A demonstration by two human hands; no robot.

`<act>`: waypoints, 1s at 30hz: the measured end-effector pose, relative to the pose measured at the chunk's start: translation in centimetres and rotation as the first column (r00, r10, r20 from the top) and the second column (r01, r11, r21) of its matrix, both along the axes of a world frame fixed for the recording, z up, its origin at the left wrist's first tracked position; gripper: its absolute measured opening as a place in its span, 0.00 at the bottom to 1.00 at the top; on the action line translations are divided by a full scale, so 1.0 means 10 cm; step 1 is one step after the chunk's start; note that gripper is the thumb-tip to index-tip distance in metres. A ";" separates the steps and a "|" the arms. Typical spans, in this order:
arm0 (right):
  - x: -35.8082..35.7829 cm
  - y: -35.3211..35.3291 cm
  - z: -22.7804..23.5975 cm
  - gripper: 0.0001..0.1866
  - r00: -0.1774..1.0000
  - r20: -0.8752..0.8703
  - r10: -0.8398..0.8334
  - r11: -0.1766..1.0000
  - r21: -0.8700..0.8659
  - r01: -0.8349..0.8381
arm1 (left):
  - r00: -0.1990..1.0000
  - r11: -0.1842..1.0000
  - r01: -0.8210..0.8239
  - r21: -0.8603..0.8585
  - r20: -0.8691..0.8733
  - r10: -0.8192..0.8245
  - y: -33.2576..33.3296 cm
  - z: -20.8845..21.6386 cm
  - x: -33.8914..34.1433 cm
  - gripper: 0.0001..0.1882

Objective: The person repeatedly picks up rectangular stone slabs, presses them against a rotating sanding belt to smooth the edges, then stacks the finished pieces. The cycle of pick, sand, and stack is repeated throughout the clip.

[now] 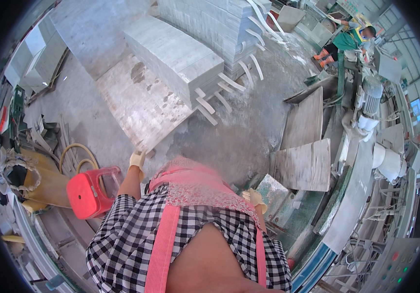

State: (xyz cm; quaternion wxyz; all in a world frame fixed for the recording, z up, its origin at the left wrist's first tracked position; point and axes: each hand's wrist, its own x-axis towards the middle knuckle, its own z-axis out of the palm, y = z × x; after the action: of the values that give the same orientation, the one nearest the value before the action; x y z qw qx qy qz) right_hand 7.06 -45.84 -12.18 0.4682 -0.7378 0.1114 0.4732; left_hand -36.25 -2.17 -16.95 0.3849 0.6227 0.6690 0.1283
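A: "One low stack (pixel 176 53) and one tall stack (pixel 205 24) of grey slabs are standing ahead, so you're probably working partway through; what's left isn't showing. Where's your pale slab (pixel 139 105)?"

B: "It's lying beside the low stack, its near corner by your left hand (pixel 138 159). That grip is curling (whether it's holding the corner, I can't tell). Your right hand (pixel 255 199) is hanging well apart, its closure unclear."

A: "Room?"

B: "Bare floor (pixel 229 132) is opening ahead; leaning boards (pixel 302 166) are edging your right, a red stool (pixel 83 196) your left."

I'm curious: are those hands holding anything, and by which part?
Nothing visible in the left hand or right hand; whether the left touches the slab, I can't tell.
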 end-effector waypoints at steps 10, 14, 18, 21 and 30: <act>0.52 1.10 0.21 0.14 0.980 0.162 0.116 0.991 -0.092 -0.102 | 0.999 0.991 0.021 -0.135 -0.024 -0.024 0.78 -0.63 0.28 0.24; 0.83 1.42 0.19 0.15 0.982 0.143 0.127 0.990 -0.076 -0.117 | 0.986 0.995 0.014 -0.095 0.165 0.002 1.22 -0.28 0.85 0.22; 1.38 2.11 0.27 0.09 0.005 0.597 0.802 0.495 -0.660 -0.565 | 0.920 0.990 -0.009 -0.144 0.387 0.065 1.52 0.11 1.25 0.20; 1.83 2.97 0.80 0.12 0.438 0.745 0.503 0.806 -0.222 -0.549 | 0.943 0.989 -0.004 -0.150 0.329 0.054 1.62 0.10 1.28 0.21; 3.55 6.39 3.07 0.26 0.346 0.938 0.025 0.739 0.216 -0.638 | 0.860 0.884 -0.411 -0.221 0.226 0.457 1.25 -0.23 0.70 0.19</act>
State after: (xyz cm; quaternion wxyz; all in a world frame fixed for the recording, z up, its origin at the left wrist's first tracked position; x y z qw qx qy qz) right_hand 42.57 18.06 18.54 0.5298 -0.7054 -0.4587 0.1059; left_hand -29.20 10.37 -19.22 0.4844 0.3976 0.7413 0.2403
